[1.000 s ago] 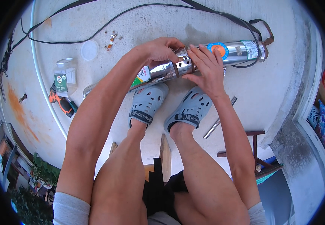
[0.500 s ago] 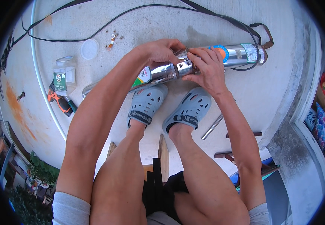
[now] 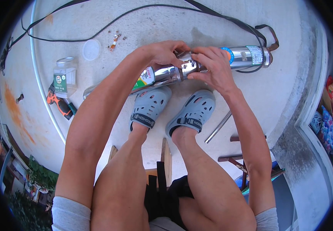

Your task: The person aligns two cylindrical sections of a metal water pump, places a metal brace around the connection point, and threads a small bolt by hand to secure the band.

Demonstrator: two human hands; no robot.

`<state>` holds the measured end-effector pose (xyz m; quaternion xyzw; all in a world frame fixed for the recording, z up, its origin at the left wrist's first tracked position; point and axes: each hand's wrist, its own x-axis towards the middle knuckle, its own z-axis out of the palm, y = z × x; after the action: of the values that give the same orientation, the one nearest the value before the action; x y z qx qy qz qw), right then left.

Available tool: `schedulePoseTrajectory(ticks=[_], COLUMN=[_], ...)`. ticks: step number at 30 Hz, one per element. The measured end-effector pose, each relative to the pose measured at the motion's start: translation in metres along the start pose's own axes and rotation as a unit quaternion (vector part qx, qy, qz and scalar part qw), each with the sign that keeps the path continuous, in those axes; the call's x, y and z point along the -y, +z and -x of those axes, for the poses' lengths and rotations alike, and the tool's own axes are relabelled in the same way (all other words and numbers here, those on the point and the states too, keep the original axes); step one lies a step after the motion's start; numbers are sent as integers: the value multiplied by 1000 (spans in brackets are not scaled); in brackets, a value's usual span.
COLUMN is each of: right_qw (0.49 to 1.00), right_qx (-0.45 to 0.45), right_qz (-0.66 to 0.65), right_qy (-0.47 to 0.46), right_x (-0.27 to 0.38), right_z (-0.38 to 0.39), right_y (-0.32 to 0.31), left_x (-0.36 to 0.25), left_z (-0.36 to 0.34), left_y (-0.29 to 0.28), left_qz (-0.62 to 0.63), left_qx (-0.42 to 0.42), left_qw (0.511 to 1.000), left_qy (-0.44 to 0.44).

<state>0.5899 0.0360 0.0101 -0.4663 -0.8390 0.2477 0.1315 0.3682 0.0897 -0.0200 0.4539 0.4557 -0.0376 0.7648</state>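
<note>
A long shiny steel cylinder, looking like a submersible pump (image 3: 240, 58), lies across the concrete just beyond my feet. Around its middle sits a perforated metal screen (image 3: 188, 67). My left hand (image 3: 165, 53) reaches over the screen's left end, fingers bent and gripping its edge. From the other side, my right hand (image 3: 215, 69) holds the screen's right end, with thumb below and fingers on top. The fingers partly hide both ends of the screen. A green and white label (image 3: 146, 77) shows on the steel body left of the screen.
A black cable (image 3: 135, 10) loops across the far floor. To the left are a clear jar (image 3: 65, 77), its white lid (image 3: 92, 50), an orange-black power tool (image 3: 59, 103) and several small metal parts (image 3: 114, 42). A metal rod (image 3: 218, 127) lies right of my grey clogs (image 3: 192, 111).
My right hand has shifted slightly, its fingers drawn in more bent against the screen's right end. My left hand stays almost where it was.
</note>
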Motion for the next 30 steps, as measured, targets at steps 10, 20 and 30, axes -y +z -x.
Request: schedulePoseTrajectory(ticks=[10, 20, 30], right_qw=[1000, 1000, 999], right_qx=[-4, -3, 2], right_qz=[-25, -30, -25], right_qy=[1, 10, 22], right_x=[-4, -3, -2], right_z=[0, 2, 2], right_y=[2, 1, 2], left_x=[2, -1, 4], left_z=[2, 15, 15], left_y=[-4, -14, -3], left_qz=[-27, -27, -49], left_qx=[13, 70, 39], left_qw=[999, 996, 994], left_qy=[25, 49, 95])
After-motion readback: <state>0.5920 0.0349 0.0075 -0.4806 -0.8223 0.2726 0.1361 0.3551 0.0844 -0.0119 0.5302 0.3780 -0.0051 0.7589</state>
